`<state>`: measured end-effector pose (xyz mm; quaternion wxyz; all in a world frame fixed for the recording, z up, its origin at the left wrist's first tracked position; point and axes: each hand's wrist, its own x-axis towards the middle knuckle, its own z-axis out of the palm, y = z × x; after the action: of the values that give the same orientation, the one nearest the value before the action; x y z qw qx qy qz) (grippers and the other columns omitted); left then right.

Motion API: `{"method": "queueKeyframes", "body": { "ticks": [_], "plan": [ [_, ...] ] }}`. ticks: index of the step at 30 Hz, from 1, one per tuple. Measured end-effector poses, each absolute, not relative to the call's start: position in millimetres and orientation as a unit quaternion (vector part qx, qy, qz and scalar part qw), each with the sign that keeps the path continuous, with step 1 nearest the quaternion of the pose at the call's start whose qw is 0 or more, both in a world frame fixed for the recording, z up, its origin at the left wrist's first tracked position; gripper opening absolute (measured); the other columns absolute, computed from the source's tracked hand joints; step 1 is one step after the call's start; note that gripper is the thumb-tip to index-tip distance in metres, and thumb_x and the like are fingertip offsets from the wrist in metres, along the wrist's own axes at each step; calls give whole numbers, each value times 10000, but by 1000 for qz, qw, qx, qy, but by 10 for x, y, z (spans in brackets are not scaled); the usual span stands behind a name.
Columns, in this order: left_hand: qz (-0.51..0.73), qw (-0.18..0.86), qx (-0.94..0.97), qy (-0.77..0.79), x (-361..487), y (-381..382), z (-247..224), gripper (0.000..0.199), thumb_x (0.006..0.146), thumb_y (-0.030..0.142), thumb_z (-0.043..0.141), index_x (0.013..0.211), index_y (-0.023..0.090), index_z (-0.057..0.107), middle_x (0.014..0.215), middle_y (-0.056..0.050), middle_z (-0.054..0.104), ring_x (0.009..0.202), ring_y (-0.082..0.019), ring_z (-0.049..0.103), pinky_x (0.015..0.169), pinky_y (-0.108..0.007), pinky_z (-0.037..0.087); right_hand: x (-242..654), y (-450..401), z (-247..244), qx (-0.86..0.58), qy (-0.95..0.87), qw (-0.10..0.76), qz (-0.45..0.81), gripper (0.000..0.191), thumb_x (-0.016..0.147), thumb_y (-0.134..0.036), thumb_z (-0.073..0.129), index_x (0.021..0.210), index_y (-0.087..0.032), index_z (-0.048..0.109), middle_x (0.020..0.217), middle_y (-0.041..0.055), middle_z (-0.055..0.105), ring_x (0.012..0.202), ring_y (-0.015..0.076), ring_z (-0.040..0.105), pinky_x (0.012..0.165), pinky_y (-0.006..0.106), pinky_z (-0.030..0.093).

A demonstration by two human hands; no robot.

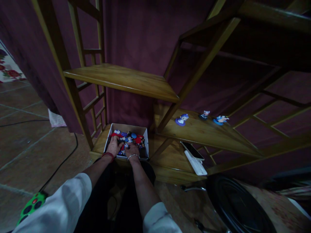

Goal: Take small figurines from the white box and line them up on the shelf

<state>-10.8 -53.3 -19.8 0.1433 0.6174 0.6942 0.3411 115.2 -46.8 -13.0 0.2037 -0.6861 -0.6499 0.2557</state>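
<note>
A white cardboard box (146, 142) with several small figurines in it rests on the low wooden shelf. Both of my hands are inside it. My left hand (114, 146), below a red bead bracelet, lies over the figurines at the box's left side; its fingertips are hard to make out. My right hand (132, 150), with a silver bracelet at the wrist, is among the figurines near the middle. Its fingers are bent down and partly hidden. Blue, white, red and black figurines (126, 139) show around and between both hands.
On the middle shelf (206, 132) to the right stand a purple-haired figurine (182, 119) and two others (204, 114), (220, 120). Below are a phone (192, 150) and a white oblong object (195, 163). A black round-seated stool (240, 204) is at lower right; a green controller (31, 207) at lower left.
</note>
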Motion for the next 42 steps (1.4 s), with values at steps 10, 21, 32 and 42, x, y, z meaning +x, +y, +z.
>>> {"method": "queueKeyframes", "body": {
  "ticks": [10, 21, 32, 42],
  "plan": [
    [384, 134, 621, 670, -125, -492, -309, 149, 700, 220, 515, 823, 177, 445, 881, -58, 468, 752, -169, 527, 746, -330, 450, 1151, -500, -103, -678, -653, 220, 255, 265, 707, -238, 515, 944, -222, 633, 1002, 63, 617, 892, 171, 573, 770, 249, 424],
    [439, 203, 576, 659, -140, -552, -289, 320, 633, 137, 572, 951, 144, 539, 989, -92, 547, 968, -214, 531, 902, -349, 388, 1119, -539, -42, -667, -635, 273, 279, 272, 681, -201, 523, 929, -138, 618, 922, 88, 649, 877, 179, 583, 790, 243, 423],
    [528, 347, 511, 583, -140, -673, -343, 450, 628, 122, 572, 1071, 156, 501, 1087, -83, 572, 965, -186, 557, 899, -357, 398, 1106, -568, -47, -638, -629, 322, 304, 230, 669, -191, 526, 885, -157, 596, 821, 57, 652, 782, 168, 595, 726, 251, 441],
    [527, 409, 493, 559, -136, -811, -311, 531, 626, 91, 547, 1148, 175, 494, 1073, -63, 593, 906, -168, 583, 868, -350, 427, 1137, -562, -141, -582, -622, 381, 360, 236, 657, -216, 478, 862, -183, 590, 757, 18, 631, 686, 147, 582, 654, 262, 458]
  ]
}}
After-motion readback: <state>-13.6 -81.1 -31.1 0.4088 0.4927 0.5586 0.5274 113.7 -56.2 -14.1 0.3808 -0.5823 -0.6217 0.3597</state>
